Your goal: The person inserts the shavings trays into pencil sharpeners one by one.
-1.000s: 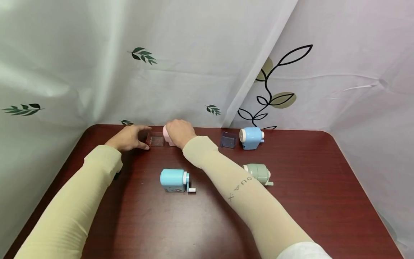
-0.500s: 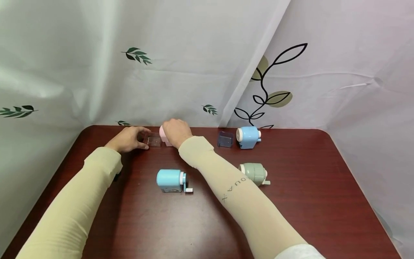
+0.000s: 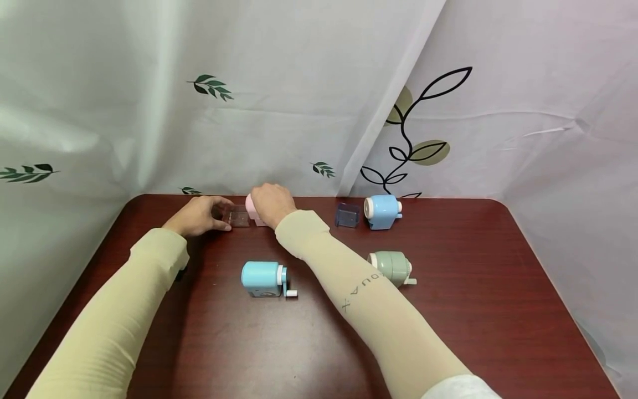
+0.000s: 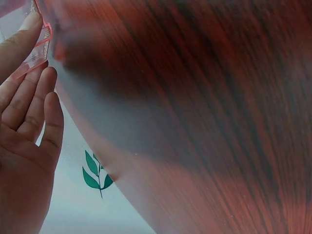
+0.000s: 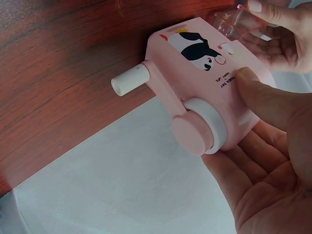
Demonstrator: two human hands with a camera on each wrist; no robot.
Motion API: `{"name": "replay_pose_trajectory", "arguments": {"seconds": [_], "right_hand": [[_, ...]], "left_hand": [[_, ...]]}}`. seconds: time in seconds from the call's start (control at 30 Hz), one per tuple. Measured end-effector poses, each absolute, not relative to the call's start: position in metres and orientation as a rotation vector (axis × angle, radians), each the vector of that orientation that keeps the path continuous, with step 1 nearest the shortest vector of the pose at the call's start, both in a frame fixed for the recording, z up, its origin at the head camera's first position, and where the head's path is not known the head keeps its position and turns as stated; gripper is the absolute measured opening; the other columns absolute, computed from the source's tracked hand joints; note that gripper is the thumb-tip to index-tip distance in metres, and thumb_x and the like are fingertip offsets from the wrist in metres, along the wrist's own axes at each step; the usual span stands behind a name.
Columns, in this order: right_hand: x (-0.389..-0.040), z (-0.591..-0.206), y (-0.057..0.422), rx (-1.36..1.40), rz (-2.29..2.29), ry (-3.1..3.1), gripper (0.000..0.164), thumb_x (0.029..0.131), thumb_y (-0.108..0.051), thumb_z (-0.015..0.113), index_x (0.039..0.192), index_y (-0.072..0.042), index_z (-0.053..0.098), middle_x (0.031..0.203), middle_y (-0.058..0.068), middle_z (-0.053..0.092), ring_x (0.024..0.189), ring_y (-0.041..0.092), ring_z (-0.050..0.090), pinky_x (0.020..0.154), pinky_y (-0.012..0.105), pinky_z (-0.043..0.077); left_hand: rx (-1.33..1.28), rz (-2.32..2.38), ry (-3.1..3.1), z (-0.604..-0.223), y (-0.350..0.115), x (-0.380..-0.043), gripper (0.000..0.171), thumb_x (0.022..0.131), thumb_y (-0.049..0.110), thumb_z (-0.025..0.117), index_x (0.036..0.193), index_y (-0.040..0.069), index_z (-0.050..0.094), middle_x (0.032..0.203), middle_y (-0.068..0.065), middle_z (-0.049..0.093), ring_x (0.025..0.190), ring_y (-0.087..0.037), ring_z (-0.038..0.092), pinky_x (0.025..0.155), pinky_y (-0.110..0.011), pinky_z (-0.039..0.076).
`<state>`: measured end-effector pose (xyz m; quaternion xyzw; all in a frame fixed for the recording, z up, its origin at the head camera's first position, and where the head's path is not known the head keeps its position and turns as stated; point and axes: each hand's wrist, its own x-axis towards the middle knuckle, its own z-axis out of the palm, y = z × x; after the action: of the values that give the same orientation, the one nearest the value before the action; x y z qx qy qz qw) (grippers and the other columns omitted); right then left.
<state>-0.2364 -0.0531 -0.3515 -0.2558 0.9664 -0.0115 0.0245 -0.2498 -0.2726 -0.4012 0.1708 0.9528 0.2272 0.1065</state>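
At the back left of the table, my right hand (image 3: pixel 273 205) grips a pink crank pencil sharpener (image 5: pixel 200 68) with a panda print. The thumb presses its printed side and the fingers lie behind it. In the head view most of the sharpener is hidden by that hand. My left hand (image 3: pixel 196 215) holds a clear plastic shavings tray (image 3: pixel 239 216) from the left, thumb on the near side and fingers behind. The tray's reddish edge shows in the left wrist view. Tray and pink sharpener are side by side; whether they touch I cannot tell.
A light-blue sharpener (image 3: pixel 262 279) stands mid-table. A green sharpener (image 3: pixel 392 267) is partly behind my right forearm. At the back right are a blue sharpener (image 3: pixel 382 211) and a dark clear tray (image 3: pixel 347 215). A white curtain (image 3: pixel 279 111) hangs behind the table (image 3: pixel 463 288).
My left hand has moved slightly closer around the clear tray. My right hand stays on the pink sharpener. The head view has shifted a little, moving everything slightly left.
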Motion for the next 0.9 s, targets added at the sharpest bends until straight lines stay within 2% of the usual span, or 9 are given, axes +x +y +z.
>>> {"name": "replay_pose_trajectory", "arguments": {"seconds": [0.37, 0.9], "right_hand": [[-0.239, -0.353, -0.051, -0.795, -0.068, 2.986, 0.018, 0.096, -0.012, 0.067, 0.113, -0.015, 0.073, 0.108, 0.001, 0.073, 0.096, 0.019, 0.069, 0.079, 0.035, 0.057], [-0.239, -0.353, -0.052, -0.798, -0.052, 2.976, 0.021, 0.098, -0.014, 0.066, 0.118, -0.015, 0.07, 0.113, 0.0, 0.072, 0.101, 0.019, 0.067, 0.085, 0.034, 0.055]], "left_hand": [[0.524, 0.657, 2.81, -0.402, -0.268, -0.251, 0.056, 0.081, 0.015, 0.084, 0.13, -0.002, 0.062, 0.116, -0.02, 0.068, 0.109, -0.036, 0.062, 0.093, -0.054, 0.048], [0.56, 0.676, 2.795, -0.404, -0.259, -0.255, 0.058, 0.081, 0.016, 0.085, 0.13, -0.004, 0.061, 0.114, -0.02, 0.068, 0.108, -0.036, 0.063, 0.094, -0.053, 0.048]]}}
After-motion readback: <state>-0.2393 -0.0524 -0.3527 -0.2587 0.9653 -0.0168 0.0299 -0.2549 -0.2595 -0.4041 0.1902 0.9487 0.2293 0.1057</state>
